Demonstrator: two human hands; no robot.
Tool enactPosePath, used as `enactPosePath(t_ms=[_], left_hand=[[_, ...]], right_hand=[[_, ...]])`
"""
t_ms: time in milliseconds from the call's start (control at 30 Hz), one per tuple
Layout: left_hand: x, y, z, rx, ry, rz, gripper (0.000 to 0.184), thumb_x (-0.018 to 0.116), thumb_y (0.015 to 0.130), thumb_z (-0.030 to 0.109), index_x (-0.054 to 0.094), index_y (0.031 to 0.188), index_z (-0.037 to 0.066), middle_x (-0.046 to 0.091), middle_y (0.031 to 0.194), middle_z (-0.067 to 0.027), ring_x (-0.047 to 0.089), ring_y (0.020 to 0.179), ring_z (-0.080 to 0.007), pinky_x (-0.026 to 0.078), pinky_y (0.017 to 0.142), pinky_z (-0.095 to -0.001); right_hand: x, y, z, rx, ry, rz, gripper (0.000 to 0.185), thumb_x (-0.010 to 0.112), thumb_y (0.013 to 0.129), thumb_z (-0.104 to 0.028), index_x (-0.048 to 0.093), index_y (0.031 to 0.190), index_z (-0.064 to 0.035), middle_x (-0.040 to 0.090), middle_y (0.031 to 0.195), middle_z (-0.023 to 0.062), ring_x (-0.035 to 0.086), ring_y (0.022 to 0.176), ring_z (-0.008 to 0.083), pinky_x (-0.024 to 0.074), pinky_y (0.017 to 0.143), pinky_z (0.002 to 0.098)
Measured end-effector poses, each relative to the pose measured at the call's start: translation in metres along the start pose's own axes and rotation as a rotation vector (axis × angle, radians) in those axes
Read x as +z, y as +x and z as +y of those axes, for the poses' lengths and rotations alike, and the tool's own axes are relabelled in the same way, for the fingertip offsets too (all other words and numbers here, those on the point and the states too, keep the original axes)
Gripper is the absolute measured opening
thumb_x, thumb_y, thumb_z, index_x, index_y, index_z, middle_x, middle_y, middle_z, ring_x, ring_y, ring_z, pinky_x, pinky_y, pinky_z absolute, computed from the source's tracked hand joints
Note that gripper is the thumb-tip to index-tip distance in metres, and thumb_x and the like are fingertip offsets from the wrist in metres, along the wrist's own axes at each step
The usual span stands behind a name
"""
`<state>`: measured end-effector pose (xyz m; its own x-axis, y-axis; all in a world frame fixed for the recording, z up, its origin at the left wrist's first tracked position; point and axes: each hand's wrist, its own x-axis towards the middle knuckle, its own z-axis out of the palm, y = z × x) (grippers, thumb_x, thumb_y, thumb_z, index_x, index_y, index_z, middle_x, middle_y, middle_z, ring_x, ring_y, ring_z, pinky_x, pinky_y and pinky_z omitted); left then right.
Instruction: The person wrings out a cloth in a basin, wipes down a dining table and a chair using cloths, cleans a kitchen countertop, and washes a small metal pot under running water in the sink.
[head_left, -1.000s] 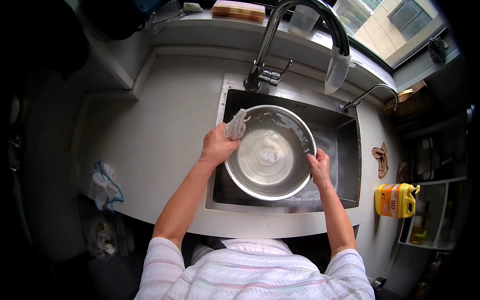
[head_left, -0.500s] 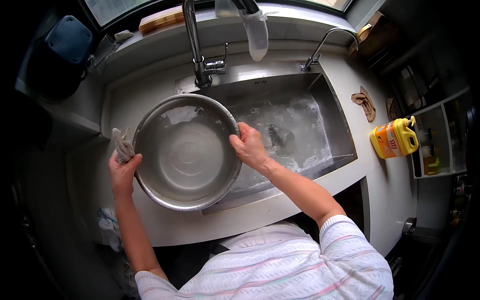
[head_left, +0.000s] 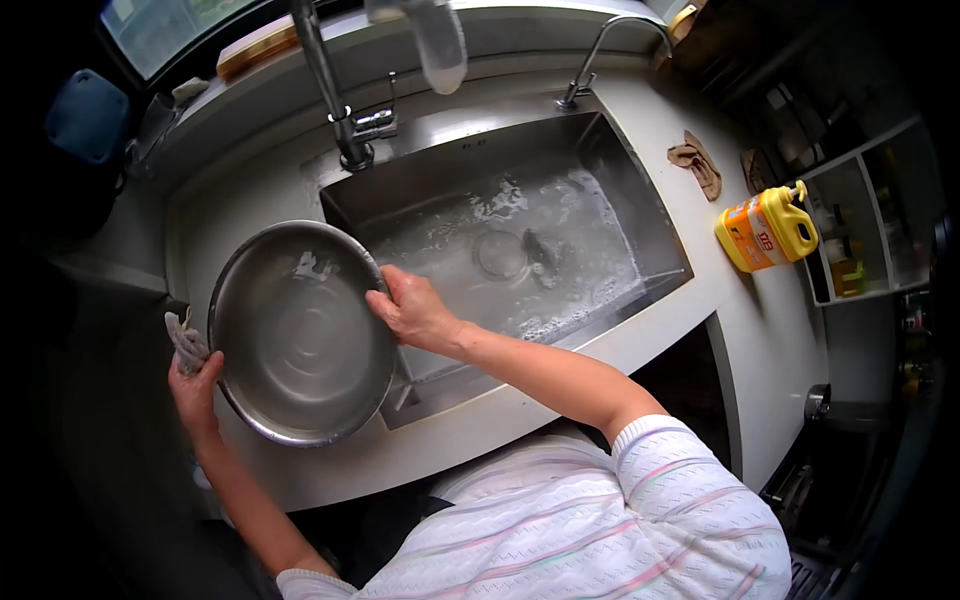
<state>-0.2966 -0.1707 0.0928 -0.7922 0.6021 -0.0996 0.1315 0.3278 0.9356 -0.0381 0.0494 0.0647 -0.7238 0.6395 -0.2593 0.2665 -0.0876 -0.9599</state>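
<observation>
A large round stainless steel basin (head_left: 300,375) is held over the left end of the sink and the counter beside it, its inside facing me and somewhat tilted. My left hand (head_left: 195,390) grips the basin's left rim and also keeps hold of a wet grey cloth (head_left: 186,343), which sticks up above the fingers. On the opposite side, my right hand (head_left: 415,310) has its thumb and fingers closed around the rim. The steel sink (head_left: 400,175) holds shallow cloudy water with suds, and a dark object (head_left: 538,250) lies near the round drain (head_left: 499,254).
A tall faucet (head_left: 345,125) rises behind the sink, with a smaller curved tap (head_left: 575,92) to its right. On the right counter are a brown cloth (head_left: 697,165) and a yellow detergent jug (head_left: 765,230). A wooden block (head_left: 257,48) lies on the window ledge.
Both hands have carried the basin left and slightly toward me, and it is tilted more. More of the sink and its drain shows. The camera view has shifted too.
</observation>
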Motion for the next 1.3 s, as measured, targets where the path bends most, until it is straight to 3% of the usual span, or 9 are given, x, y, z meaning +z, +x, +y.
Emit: enactPosePath(t_ms=[133,200,367,533,800,1033,1067,1200,1300], left_hand=[[0.026,-0.021,0.036,0.291,0.229,0.141,0.039,0.072,0.073,0.007,0.052,0.106,0.000,0.054,0.091,-0.0010,0.051,0.081,-0.0124,0.043,0.074,-0.0264],[0.078,-0.054,0.085,0.354,0.360,0.022,0.042,0.075,0.071,0.010,0.052,0.105,0.000,0.054,0.092,-0.0030,0.051,0.081,-0.0129,0.043,0.073,-0.0268],[0.226,-0.142,0.136,0.710,0.528,-0.436,0.054,0.081,0.065,0.033,0.051,0.097,0.001,0.053,0.080,-0.0049,0.050,0.073,-0.0145,0.043,0.065,-0.0275],[0.334,-0.181,0.124,0.379,0.038,-0.790,0.033,0.066,0.083,0.032,0.054,0.088,0.001,0.051,0.075,-0.0002,0.045,0.067,-0.0088,0.037,0.061,-0.0221],[0.495,-0.293,0.137,-0.170,-0.503,-1.162,0.014,0.062,0.086,0.013,0.057,0.092,0.002,0.058,0.080,-0.0004,0.053,0.073,-0.0082,0.043,0.066,-0.0214],[0.559,-0.348,0.159,-0.007,-0.257,-1.625,0.041,0.064,0.081,0.002,0.050,0.119,-0.003,0.063,0.098,-0.0082,0.059,0.091,-0.0151,0.046,0.083,-0.0286],[0.571,-0.349,0.157,0.036,-0.225,-1.563,0.033,0.060,0.084,0.005,0.052,0.115,-0.002,0.064,0.095,-0.0087,0.062,0.086,-0.0178,0.051,0.079,-0.0328],[0.607,-0.335,0.156,-0.524,-0.687,-1.441,0.012,0.051,0.089,0.013,0.054,0.100,0.006,0.063,0.093,-0.0092,0.066,0.077,-0.0254,0.058,0.065,-0.0476],[0.622,-0.352,0.155,-0.662,-0.802,-1.454,0.020,0.054,0.087,0.011,0.052,0.107,0.007,0.063,0.093,-0.0066,0.064,0.083,-0.0225,0.054,0.073,-0.0447]], right_hand=[[-0.034,-0.010,0.004,0.004,0.060,-0.070,0.039,0.052,0.090,-0.032,0.053,0.112,0.0002,0.056,0.063,0.0075,0.055,0.047,0.0140,0.0463,0.042,0.0283],[-0.061,-0.040,-0.013,0.135,0.292,-0.237,0.049,0.051,0.089,-0.046,0.055,0.111,-0.0022,0.057,0.064,0.0040,0.056,0.047,0.0109,0.0443,0.038,0.0245],[-0.101,-0.105,0.005,-0.123,0.599,-0.371,0.057,0.053,0.085,-0.054,0.055,0.111,-0.0029,0.061,0.079,0.0055,0.058,0.059,0.0096,0.0477,0.043,0.0217],[-0.194,-0.202,0.052,-0.087,0.615,-0.111,0.033,0.056,0.083,-0.012,0.054,0.114,-0.0012,0.059,0.089,0.0062,0.058,0.071,0.0099,0.0494,0.058,0.0218],[-0.300,-0.376,0.121,-0.155,0.749,0.338,0.040,0.055,0.078,-0.002,0.049,0.118,-0.0004,0.059,0.090,0.0038,0.057,0.071,0.0088,0.0486,0.057,0.0205],[-0.339,-0.450,0.132,-0.293,0.736,0.669,0.024,0.056,0.086,-0.006,0.057,0.109,-0.0016,0.060,0.086,0.0027,0.056,0.070,0.0082,0.0478,0.061,0.0215],[-0.342,-0.456,0.135,-0.314,0.686,0.706,0.022,0.056,0.087,-0.007,0.057,0.108,-0.0017,0.060,0.086,0.0031,0.056,0.070,0.0084,0.0480,0.062,0.0217],[-0.352,-0.498,0.141,-0.381,0.697,0.865,0.019,0.058,0.085,-0.006,0.060,0.103,-0.0016,0.060,0.081,0.0019,0.055,0.071,0.0068,0.0472,0.065,0.0217],[-0.355,-0.526,0.151,-0.123,0.381,0.762,0.020,0.059,0.082,-0.005,0.062,0.101,-0.0014,0.061,0.091,0.0042,0.055,0.082,0.0067,0.0461,0.073,0.0222]])
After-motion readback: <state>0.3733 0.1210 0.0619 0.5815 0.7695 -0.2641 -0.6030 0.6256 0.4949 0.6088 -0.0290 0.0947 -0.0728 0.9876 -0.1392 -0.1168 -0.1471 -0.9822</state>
